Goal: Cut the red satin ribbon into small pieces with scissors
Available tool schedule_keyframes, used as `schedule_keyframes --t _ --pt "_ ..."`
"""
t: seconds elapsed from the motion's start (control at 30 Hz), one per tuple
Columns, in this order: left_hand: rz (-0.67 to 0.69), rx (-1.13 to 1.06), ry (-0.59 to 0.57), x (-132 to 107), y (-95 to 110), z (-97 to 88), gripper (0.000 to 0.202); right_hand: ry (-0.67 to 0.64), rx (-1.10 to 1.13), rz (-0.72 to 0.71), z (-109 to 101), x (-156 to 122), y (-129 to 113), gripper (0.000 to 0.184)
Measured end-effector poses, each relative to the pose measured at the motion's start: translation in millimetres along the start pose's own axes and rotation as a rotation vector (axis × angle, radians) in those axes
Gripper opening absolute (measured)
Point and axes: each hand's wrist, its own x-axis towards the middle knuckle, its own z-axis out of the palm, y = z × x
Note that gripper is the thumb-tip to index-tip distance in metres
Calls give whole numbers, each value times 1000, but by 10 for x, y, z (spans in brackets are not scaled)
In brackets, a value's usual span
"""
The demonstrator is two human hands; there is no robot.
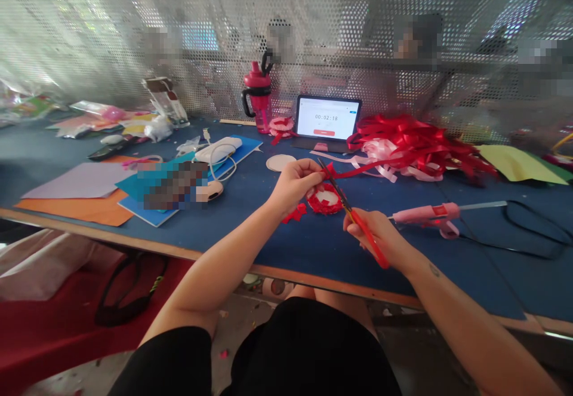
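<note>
My left hand (pixel 301 182) pinches a red ribbon (pixel 362 172), which stretches right to a heap of red and pink ribbons (pixel 416 145). In my right hand (pixel 378 235) are scissors (pixel 369 238) with red handles, their dark blades at the ribbon beside my left fingertips. Under the blades lies a round rosette (pixel 325 200), red around a pale middle. Small red ribbon pieces (pixel 295 212) lie to its left. Beyond my left hand is a white paper disc (pixel 280 162).
A pink glue gun (pixel 427 214) with a black cord lies at right. Behind stand a tablet (pixel 328 119) showing a timer and a red bottle (pixel 258 97). Blue folders (pixel 156 193), a white cable (pixel 228 163) and coloured paper sheets (pixel 76 181) occupy the left.
</note>
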Motion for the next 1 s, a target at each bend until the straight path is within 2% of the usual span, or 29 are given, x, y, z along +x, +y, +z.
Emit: schedule_keyframes --t 0.63,1.0 --pt "-24 -7 -6 -7 25 -5 16 6 -12 42 -4 4 -8 36" --pt "-6 -20 -17 -6 27 -7 16 18 157 68 33 21 22 41"
